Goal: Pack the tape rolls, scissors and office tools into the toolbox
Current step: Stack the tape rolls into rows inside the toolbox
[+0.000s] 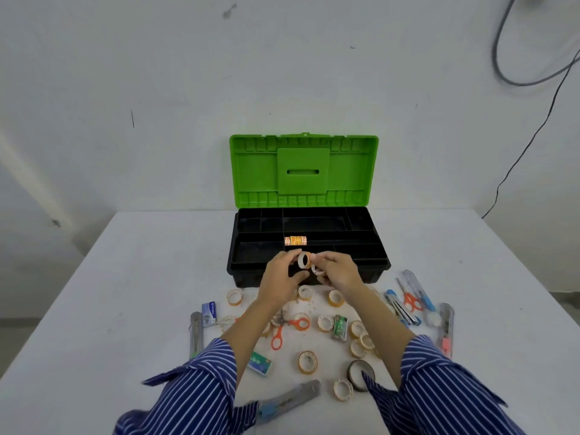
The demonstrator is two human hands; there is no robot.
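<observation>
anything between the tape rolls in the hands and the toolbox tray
Nothing visible blocks the way. The left hand and right hand hold small tape rolls right over the front edge of the toolbox. Its green lid stands open behind, and the tray holds only one row of tape rolls, leaving open compartments.

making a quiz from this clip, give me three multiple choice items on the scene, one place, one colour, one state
1. Where do the packed tape rolls lie?
A. in the tray's middle row
B. on the lid
C. left of the toolbox

2. What colour is the lid?
A. red
B. green
C. blue

3. How is the toolbox?
A. shut
B. upside down
C. open, lid upright

Answers:
1 A: the packed rolls sit in the tray at mid-depth.
2 B: the lid is bright green.
3 C: the toolbox shows its compartments, with the lid raised behind.
</observation>
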